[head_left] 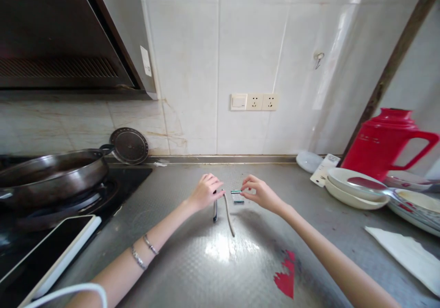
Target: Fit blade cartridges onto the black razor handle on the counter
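My left hand point(205, 192) is over the middle of the metal counter, fingers bent and thumb close to the index finger. Its fingertips meet the upper end of a thin beige cord-like strip point(228, 216), which runs down toward me. Partly under this hand is a slim black stick-like object point(215, 211); its upper part is covered. My right hand point(258, 191) is opposite, thumb and index finger pinched at the right edge of a small clear flat piece with green-edged ends point(237, 197). The piece is too small to name exactly.
On the left, a wide pan point(55, 175) sits on the black stove point(130, 179), with a phone point(51, 253) in front. A red thermos point(381, 143), stacked dishes point(357, 197) and white paper point(405, 255) stand or lie right. A red patch point(288, 278) marks the counter point(178, 271).
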A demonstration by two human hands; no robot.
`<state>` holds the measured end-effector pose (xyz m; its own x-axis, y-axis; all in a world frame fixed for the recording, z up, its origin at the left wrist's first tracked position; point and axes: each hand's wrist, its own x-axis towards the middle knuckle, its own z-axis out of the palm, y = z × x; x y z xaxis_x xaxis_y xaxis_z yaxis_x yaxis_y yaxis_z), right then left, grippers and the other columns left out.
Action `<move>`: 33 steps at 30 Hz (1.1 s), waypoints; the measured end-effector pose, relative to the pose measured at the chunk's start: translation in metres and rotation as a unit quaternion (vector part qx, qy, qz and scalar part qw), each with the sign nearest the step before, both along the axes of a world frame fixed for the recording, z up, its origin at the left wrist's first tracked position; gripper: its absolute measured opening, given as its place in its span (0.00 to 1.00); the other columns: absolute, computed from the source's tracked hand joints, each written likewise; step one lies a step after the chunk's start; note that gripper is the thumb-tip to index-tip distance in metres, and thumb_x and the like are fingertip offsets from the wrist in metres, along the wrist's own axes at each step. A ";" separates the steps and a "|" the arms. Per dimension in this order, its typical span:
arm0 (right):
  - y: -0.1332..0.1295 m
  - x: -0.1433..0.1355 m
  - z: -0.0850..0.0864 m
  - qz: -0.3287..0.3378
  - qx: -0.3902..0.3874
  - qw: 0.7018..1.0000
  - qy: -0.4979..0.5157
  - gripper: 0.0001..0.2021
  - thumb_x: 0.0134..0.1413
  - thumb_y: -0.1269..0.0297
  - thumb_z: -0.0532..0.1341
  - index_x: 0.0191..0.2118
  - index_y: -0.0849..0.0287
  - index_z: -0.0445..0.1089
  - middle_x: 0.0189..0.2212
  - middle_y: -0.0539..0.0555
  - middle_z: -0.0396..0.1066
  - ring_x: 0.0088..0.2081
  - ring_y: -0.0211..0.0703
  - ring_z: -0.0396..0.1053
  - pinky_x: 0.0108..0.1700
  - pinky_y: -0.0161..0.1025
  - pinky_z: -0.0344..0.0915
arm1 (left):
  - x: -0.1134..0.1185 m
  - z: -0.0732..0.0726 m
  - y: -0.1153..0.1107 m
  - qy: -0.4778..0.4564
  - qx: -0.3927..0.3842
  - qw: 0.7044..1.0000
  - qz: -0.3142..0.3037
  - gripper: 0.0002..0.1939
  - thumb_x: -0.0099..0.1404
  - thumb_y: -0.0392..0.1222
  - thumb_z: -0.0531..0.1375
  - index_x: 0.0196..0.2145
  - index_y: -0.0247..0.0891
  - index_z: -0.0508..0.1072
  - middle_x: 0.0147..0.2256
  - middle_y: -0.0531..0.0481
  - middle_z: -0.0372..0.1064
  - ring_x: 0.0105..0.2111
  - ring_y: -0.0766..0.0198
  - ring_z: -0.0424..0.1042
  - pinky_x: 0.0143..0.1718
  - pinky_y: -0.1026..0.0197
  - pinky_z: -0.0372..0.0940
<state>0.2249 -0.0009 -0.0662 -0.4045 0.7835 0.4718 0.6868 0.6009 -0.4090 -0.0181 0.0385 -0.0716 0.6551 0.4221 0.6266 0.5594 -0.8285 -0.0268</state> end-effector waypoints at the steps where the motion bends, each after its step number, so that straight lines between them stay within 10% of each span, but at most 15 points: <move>1: 0.003 0.005 -0.003 -0.001 -0.010 1.000 -0.007 0.08 0.52 0.61 0.59 0.32 0.58 0.72 0.37 0.54 0.66 0.34 0.38 0.66 0.39 0.35 0.63 | -0.004 -0.003 0.004 -0.020 -0.021 0.999 0.017 0.16 0.63 0.48 0.54 0.41 0.36 0.73 0.35 0.46 0.71 0.39 0.59 0.63 0.42 0.55 0.57; 10: 0.021 0.021 -0.023 -0.025 -0.074 0.994 -0.077 0.07 0.49 0.61 0.61 0.29 0.57 0.73 0.37 0.53 0.66 0.31 0.37 0.66 0.37 0.36 0.62 | -0.032 -0.031 0.035 -0.186 -0.189 0.962 0.062 0.13 0.61 0.46 0.55 0.30 0.38 0.77 0.30 0.48 0.74 0.34 0.61 0.67 0.40 0.58 0.58; 16: 0.027 0.016 -0.029 -0.032 -0.075 0.994 -0.068 0.07 0.49 0.62 0.60 0.30 0.57 0.73 0.36 0.53 0.66 0.31 0.37 0.66 0.37 0.35 0.61 | -0.045 -0.054 0.053 -0.358 -0.339 0.866 0.081 0.16 0.54 0.51 0.58 0.25 0.36 0.76 0.26 0.47 0.74 0.31 0.59 0.70 0.37 0.59 0.61; 33: 0.033 0.012 -0.039 -0.028 -0.085 0.993 -0.073 0.06 0.50 0.63 0.59 0.31 0.57 0.73 0.36 0.53 0.66 0.31 0.37 0.66 0.36 0.34 0.60 | -0.053 -0.073 0.070 -0.496 -0.392 0.767 0.111 0.21 0.53 0.55 0.57 0.26 0.31 0.75 0.26 0.43 0.74 0.26 0.64 0.70 0.27 0.64 0.63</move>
